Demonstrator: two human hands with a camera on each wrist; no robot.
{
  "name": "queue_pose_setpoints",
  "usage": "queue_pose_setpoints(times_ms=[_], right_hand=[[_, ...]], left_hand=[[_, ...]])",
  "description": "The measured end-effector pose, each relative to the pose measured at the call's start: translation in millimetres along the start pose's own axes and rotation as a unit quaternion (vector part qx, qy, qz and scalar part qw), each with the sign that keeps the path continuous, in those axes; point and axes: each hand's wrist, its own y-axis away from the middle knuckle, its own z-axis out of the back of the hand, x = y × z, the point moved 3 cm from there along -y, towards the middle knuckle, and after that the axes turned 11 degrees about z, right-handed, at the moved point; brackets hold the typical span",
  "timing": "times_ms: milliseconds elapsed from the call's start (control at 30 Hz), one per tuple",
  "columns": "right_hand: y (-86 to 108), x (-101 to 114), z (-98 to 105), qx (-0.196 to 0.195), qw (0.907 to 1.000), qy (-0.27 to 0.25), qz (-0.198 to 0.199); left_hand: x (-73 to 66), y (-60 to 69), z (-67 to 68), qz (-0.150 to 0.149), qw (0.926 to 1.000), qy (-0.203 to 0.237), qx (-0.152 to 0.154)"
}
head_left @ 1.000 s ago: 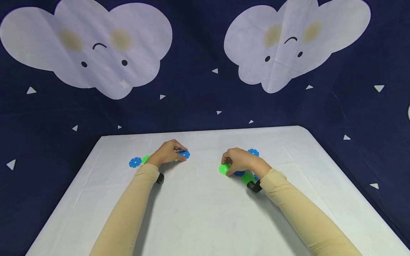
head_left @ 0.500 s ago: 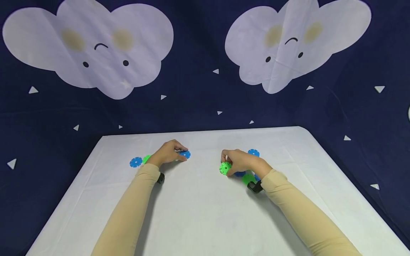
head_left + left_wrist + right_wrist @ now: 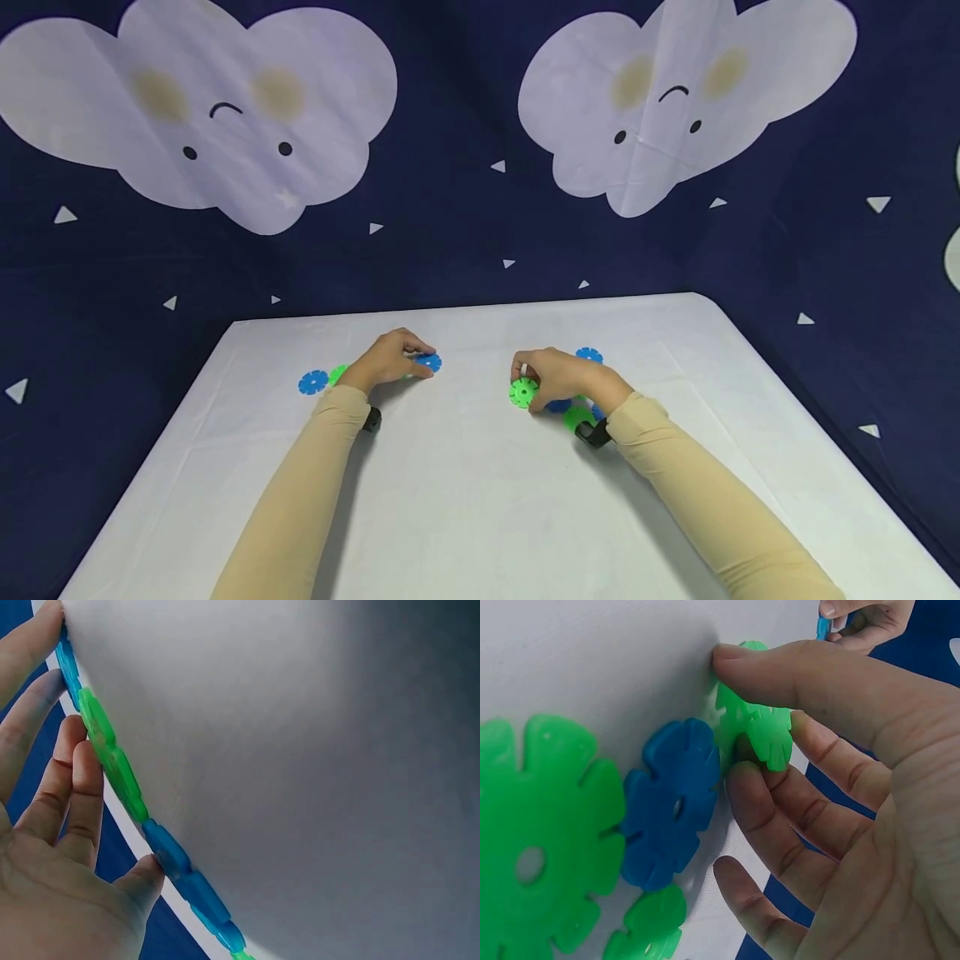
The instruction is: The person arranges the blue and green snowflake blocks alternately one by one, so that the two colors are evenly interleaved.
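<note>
Pinching with thumb and fingertips, our right hand [image 3: 553, 374] holds a notched green disc [image 3: 517, 398], tilted so that its face shows toward us. From the right wrist, two green surfaces appear inside that grip, and we cannot tell whether both belong to one piece. Just behind the grip, partly under the hand, lies a darker blue disc [image 3: 664, 838]; we cannot tell whether it touches the held piece. Farther back toward the wrist we see a second green disc [image 3: 570, 780], near the wrist camera [image 3: 594, 433], and a partly hidden green piece [image 3: 656, 922] beside the blue one. Past the knuckles, on the far side of the grip, one more blue disc [image 3: 589, 355] lies on the white table [image 3: 465, 483].

Well to the left of that grip, our left hand [image 3: 386, 360] has thumb and fingertips set narrowly about the rim of a bright blue disc [image 3: 431, 363]. From the left wrist we see it edge-on, in a row with a long green piece [image 3: 124, 776] and another blue piece [image 3: 174, 853] running back from the grip. Behind that hand, an outer blue disc [image 3: 313, 382] lies flat, with a green edge [image 3: 338, 374] beside it, partly hidden by the wrist.
</note>
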Motion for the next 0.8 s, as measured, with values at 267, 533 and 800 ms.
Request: queue_pose_setpoints(times_ms=[267,533,800], right_hand=[[-2.3,-1.1,-0.7,-0.007,0.9997,0.023,0.001],[-6.9,0.3,3.1,-0.004,0.9977,0.066,-0.01],[-9.4,2.4,4.1,0.001,0.9954,0.093,-0.021]], left_hand=[[1.6,3.1,0.3,0.002,0.9999,0.01,0.002],[2.8,0.2,0.9,0.0,0.9999,0.016,0.004],[4.5,-0.9,-0.1,-0.004,0.9998,0.021,0.006]])
